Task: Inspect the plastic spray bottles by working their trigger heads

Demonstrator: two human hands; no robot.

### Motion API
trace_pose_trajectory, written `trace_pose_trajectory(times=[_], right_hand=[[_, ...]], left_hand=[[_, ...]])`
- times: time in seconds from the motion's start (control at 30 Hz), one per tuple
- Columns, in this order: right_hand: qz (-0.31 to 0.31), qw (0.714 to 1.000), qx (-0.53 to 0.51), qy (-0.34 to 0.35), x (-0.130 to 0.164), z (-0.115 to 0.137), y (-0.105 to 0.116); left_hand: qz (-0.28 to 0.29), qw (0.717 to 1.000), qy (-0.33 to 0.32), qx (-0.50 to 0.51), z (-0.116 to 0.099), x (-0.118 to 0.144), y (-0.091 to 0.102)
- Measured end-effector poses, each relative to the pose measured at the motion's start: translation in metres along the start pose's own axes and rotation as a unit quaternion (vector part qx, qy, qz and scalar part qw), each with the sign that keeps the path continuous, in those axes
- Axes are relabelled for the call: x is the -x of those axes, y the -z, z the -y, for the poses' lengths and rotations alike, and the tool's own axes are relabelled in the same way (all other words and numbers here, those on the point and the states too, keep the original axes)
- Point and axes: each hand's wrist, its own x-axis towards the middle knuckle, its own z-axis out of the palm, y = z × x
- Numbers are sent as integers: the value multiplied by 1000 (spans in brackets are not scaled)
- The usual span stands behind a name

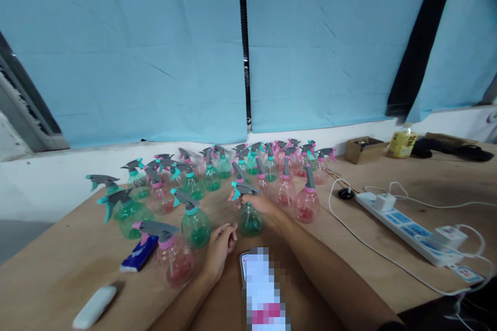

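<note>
1. Here, in the head view, the right hand [251, 199] is closed around the top of a green bottle [250, 221], whose grey head has a turquoise nozzle pointing to the left
2. This bottle is upright at the front of a crowd of others, just beyond a phone [259, 282] that is largely pixelated; whether its base touches the table [46, 274] is hard to tell
3. The left hand [222, 242] is curled narrow near the table, its palm hidden, between the held bottle and another green sprayer [196, 227]
4. Nearer the left forearm stands a pink sprayer [177, 264], with a blue packet [140, 254] just beside it and a white case [95, 307] closer to the table's near edge
5. More pink and green sprayers spread back towards the wall, among them a pink one [306, 206] to the right of the right hand
6. Farther right lie a power strip [404, 227] with white chargers plugged in, a carton [364, 151] and a yellow jug [402, 144]; blue curtains [155, 51] hang behind
</note>
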Motion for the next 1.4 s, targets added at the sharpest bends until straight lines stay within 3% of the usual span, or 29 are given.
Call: trace_pose_trajectory(times=[0.2,0.47,0.67,0.87,1.03,1.17,1.4], right_hand=[[-32,998,-27,-37,-1,-3,-4],[-5,1000,19,-6,1,3,-3],[-35,999,-2,-35,0,5,-6],[-71,997,37,11,7,0,-12],[-101,984,115,87,15,-14,-14],[-115,962,230,96,20,-19,-16],[-70,904,404,124,23,-25,-19]], left_hand=[[6,1000,-2,-1,4,-1,1],[2,1000,-4,-19,-1,1,-1],[8,999,-8,-31,1,1,0],[24,998,-2,-52,0,-1,-2],[56,997,7,-61,-4,-2,-4],[67,996,8,-65,-4,-2,-3],[64,996,14,-66,-3,1,-6]])
